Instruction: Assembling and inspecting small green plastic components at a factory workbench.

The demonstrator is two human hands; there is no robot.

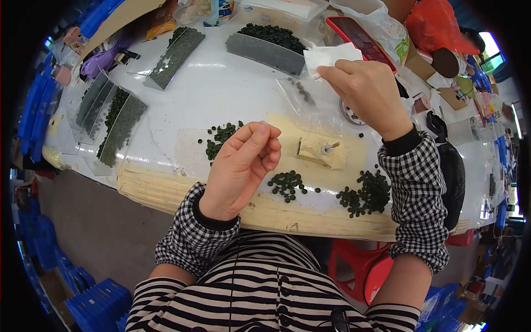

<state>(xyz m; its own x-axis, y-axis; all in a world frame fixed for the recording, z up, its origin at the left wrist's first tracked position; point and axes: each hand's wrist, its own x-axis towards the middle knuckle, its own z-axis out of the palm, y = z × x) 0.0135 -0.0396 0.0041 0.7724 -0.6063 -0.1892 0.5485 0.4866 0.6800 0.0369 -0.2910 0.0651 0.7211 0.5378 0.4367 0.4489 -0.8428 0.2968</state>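
Note:
My left hand (243, 166) is raised over the near part of the table, palm turned up. Its thumb and forefinger are pinched and the other fingers curled; what they hold, if anything, is too small to make out. Farther off to the right, my right hand (368, 91) grips a white tissue (332, 57) between thumb and fingers. Between my hands stands a block wrapped in yellowish tape (323, 150), with a short metal pin sticking up. Small dark green round pieces lie in piles: one (224, 135) behind my left hand, one (286, 185) in front of the block, one (368, 193) near my right sleeve.
Clear trays of dark pieces stand at the far middle (265, 52), far left (176, 58) and left (119, 124). A clear plastic bag (301, 97) lies behind the block. A red-cased phone (362, 44) leans beyond my right hand; a black pouch (451, 177) rests right of my sleeve.

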